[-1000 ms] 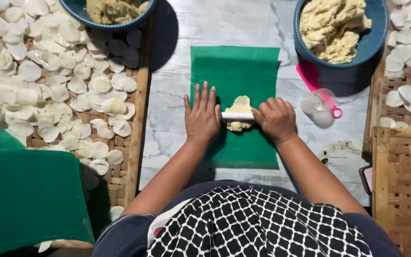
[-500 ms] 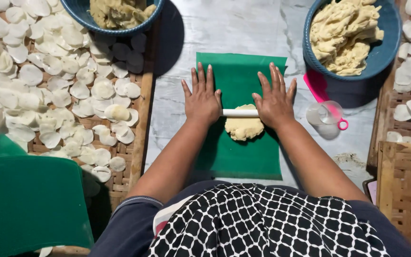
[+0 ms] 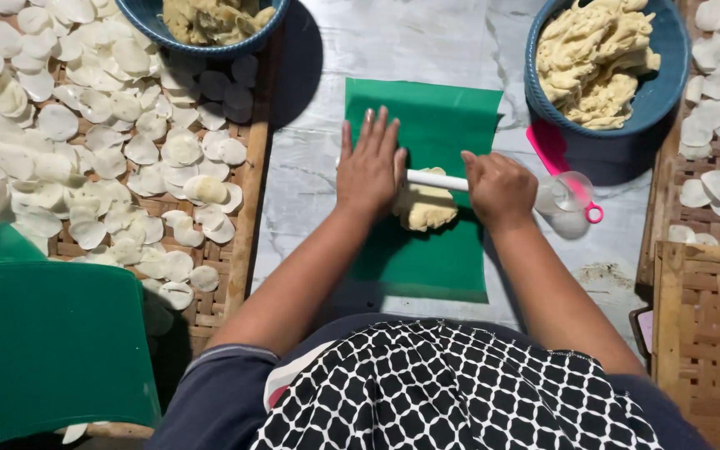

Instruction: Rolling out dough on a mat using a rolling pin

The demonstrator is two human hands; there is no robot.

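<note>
— Moved since half a second back? Both hands drawn nearer along the green mat [image 3: 427,125], right fingers curled in where earlier spread flat.

— And the rolling pin [image 3: 437,180]?

— White, lying crosswise on the mat, over the far edge of the dough [image 3: 424,208]. Left hand [image 3: 368,167] flat on its left end, grip fully open, fingers spread, palm pressing down. Right hand [image 3: 500,187] on its right end, grip half closed over the pin, fingers bent.

— Dough placement?

— Pale yellow lump, mid-mat, between the two hands, partly flattened, touching the pin.

— Surroundings?

— Marble counter [image 3: 393,42] under the mat. Blue bowl [image 3: 664,92] heaped with dough at upper right; second blue bowl [image 3: 152,25] at upper left. Pink-handled clear cup [image 3: 572,192] just beside the right hand. Woven tray [image 3: 239,225] on the left, covered with thin white discs [image 3: 60,125]; more discs on the right. Green chair seat [image 3: 52,342] at lower left.
</note>
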